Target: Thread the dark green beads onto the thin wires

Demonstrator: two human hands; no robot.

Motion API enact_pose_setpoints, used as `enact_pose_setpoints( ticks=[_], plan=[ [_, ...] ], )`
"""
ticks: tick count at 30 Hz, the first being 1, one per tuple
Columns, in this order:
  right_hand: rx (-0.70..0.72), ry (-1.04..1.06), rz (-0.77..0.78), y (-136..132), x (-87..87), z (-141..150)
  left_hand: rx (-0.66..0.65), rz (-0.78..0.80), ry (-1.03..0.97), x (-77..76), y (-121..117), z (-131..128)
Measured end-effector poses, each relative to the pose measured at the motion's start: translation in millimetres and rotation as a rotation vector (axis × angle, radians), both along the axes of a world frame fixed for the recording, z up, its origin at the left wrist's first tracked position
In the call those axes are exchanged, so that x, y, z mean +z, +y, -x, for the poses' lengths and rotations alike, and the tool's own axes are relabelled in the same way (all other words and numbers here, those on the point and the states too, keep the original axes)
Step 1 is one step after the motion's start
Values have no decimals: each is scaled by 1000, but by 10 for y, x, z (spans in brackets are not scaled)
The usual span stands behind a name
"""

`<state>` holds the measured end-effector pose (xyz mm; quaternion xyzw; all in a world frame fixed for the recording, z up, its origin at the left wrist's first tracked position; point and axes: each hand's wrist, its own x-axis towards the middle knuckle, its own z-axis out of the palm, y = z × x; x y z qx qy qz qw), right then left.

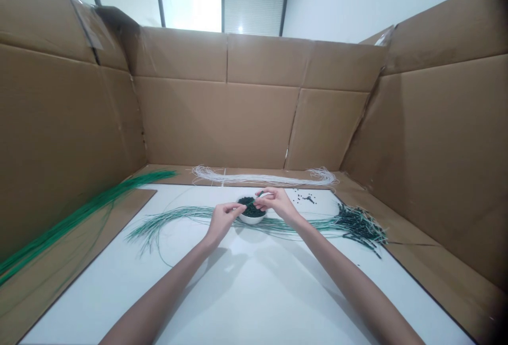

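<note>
A small white bowl (253,220) filled with small dark beads (251,211) sits between my hands. Over it, my left hand (225,219) is closed in a pinch on a thin green strand (250,205). From the other side my right hand (277,203) pinches the same strand near its dark end, where beads seem to be threaded. Fine detail at the fingertips is too small to make out. Behind and beneath my wrists runs a bundle of green strands (190,211), its right end thick with dark beaded tips (359,223).
Loose dark beads (305,198) lie scattered on the white board (238,302), right of the bowl. A white strand bundle (262,179) stretches along the back. More green strands (91,207) lie at the left. Cardboard walls (214,123) enclose three sides.
</note>
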<state>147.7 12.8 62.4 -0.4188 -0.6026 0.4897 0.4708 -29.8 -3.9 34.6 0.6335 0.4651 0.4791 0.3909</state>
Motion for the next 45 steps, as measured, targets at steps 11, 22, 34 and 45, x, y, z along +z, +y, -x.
enact_pose_setpoints(
  ticks=[11,22,34,45],
  plan=[
    [56,59,41,-62,-89,145,37,-170,205,-28,-42,-20],
    [110,-67,-103,-28,-84,91,41,-116,215,-5,-29,-30],
    [-59,-223,-222,-78,232,-314,-83,-115,158,61,39,34],
    [-439,-214,-61,-493,244,-1657,-196,-56,422,427,324,852]
  ],
)
